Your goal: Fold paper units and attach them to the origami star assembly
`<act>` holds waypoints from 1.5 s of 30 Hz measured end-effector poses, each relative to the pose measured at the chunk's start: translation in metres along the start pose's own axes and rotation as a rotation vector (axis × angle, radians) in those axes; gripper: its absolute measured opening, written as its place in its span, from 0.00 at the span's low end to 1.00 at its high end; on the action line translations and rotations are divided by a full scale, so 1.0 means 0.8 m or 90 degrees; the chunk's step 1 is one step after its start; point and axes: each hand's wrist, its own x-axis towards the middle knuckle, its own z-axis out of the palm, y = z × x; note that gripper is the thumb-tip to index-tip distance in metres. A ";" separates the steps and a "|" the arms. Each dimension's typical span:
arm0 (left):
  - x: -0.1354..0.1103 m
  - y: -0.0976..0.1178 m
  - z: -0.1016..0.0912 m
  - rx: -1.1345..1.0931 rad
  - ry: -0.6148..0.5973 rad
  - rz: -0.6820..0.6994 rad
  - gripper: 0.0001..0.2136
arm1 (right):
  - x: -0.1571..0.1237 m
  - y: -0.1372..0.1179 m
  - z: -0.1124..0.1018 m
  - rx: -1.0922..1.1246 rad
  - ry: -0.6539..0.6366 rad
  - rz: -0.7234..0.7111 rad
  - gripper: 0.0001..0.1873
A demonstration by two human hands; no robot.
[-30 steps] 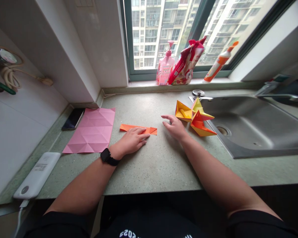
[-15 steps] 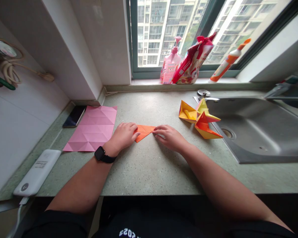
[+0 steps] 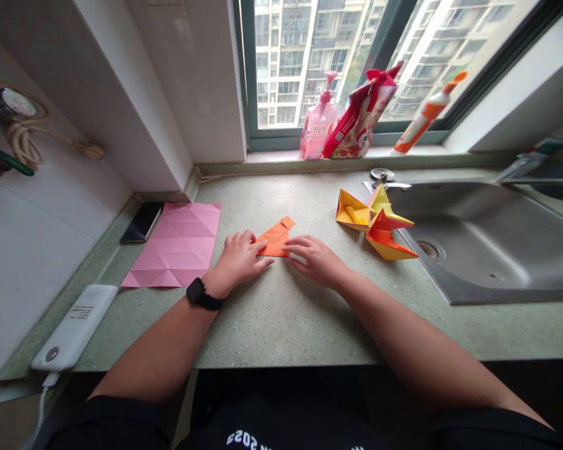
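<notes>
Our left fingertips (image 3: 258, 245) lie spread and slightly curved against the lower left edge of a small folded piece of orange origami paper (image 3: 276, 239), pressing down on it without pinching it. Our right fingertips (image 3: 291, 248) lie open and almost flat at the paper's right edge; we cannot tell whether they touch it or sit just beside it. The paper lies flat between the hands, with a small pointed flap sticking up toward the window.

Our left hand (image 3: 238, 257) and right hand (image 3: 316, 261) both rest palm down on a speckled green stone countertop (image 3: 286, 325). A black smartwatch (image 3: 197, 291) circles our left wrist.

Just left of our left hand lies a sheet of pink origami paper (image 3: 174, 245), creased in a pattern of triangles. Beyond it, against the wall, is a black smartphone (image 3: 141, 222), and nearer the counter's left edge is a white power bank (image 3: 74, 319) with a white cable.

To the right of our right hand sit yellow and orange folded paper models (image 3: 375, 223), close to the rim of a stainless steel sink (image 3: 488, 250). On the windowsill beyond stand a pink pump bottle (image 3: 317, 132), a red and white printed bag (image 3: 359, 114), and an orange and white tube (image 3: 425, 114).
</notes>
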 end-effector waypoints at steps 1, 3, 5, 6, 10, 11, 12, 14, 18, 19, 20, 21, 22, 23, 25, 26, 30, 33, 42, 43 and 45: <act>0.000 0.002 0.001 -0.002 -0.001 0.005 0.18 | 0.001 -0.003 0.001 0.009 -0.013 -0.018 0.13; 0.000 0.005 0.004 -0.005 -0.004 0.020 0.21 | 0.001 -0.008 0.002 0.010 -0.033 -0.036 0.11; 0.000 0.004 0.005 -0.016 -0.007 0.044 0.22 | 0.001 -0.008 0.001 -0.011 -0.043 -0.023 0.10; 0.000 0.003 0.005 -0.024 -0.010 0.058 0.22 | 0.001 -0.007 -0.001 -0.026 -0.046 -0.008 0.10; 0.001 0.001 0.006 -0.070 -0.016 0.106 0.20 | -0.001 0.002 -0.008 -0.088 -0.054 0.063 0.12; 0.001 0.001 0.006 -0.082 -0.015 0.115 0.19 | -0.002 0.005 -0.009 -0.101 -0.054 0.079 0.13; 0.001 0.001 0.007 -0.093 -0.015 0.124 0.18 | -0.002 0.007 -0.010 -0.110 -0.053 0.093 0.13; 0.002 0.002 0.007 -0.107 -0.012 0.138 0.15 | -0.002 0.010 -0.010 -0.114 -0.050 0.105 0.13; 0.004 0.003 0.007 -0.112 -0.005 0.141 0.10 | 0.000 0.008 -0.008 -0.080 -0.028 0.090 0.13; 0.004 0.002 0.007 -0.115 -0.005 0.143 0.10 | 0.000 0.006 -0.008 -0.067 -0.022 0.083 0.13; 0.005 0.002 0.007 -0.119 -0.005 0.145 0.10 | 0.000 0.003 -0.008 -0.054 -0.022 0.076 0.13; 0.005 0.001 0.008 -0.123 -0.004 0.147 0.09 | 0.000 -0.001 -0.009 -0.042 -0.026 0.068 0.13; 0.005 0.001 0.008 -0.127 -0.003 0.149 0.09 | 0.000 -0.005 -0.009 -0.032 -0.037 0.061 0.12; 0.005 0.001 0.009 -0.132 -0.002 0.149 0.09 | 0.000 -0.009 -0.010 -0.026 -0.050 0.055 0.12; 0.005 0.000 0.011 -0.139 0.002 0.146 0.10 | -0.001 -0.016 -0.012 -0.021 -0.071 0.049 0.11; 0.005 0.000 0.011 -0.141 0.003 0.143 0.11 | -0.001 -0.018 -0.012 -0.022 -0.077 0.048 0.11; 0.007 0.000 0.015 -0.142 0.006 0.138 0.13 | -0.001 -0.016 -0.011 -0.020 -0.078 0.050 0.12; 0.010 -0.001 0.017 -0.150 0.010 0.138 0.15 | -0.001 -0.010 -0.009 -0.007 -0.078 0.055 0.13; 0.015 -0.006 0.022 -0.192 0.032 0.118 0.12 | -0.001 -0.007 -0.008 0.020 -0.073 0.064 0.14; 0.015 -0.006 0.022 -0.191 0.034 0.116 0.12 | -0.001 -0.006 -0.008 0.022 -0.072 0.062 0.14; 0.015 -0.006 0.021 -0.188 0.037 0.115 0.11 | 0.000 -0.005 -0.008 0.026 -0.070 0.057 0.15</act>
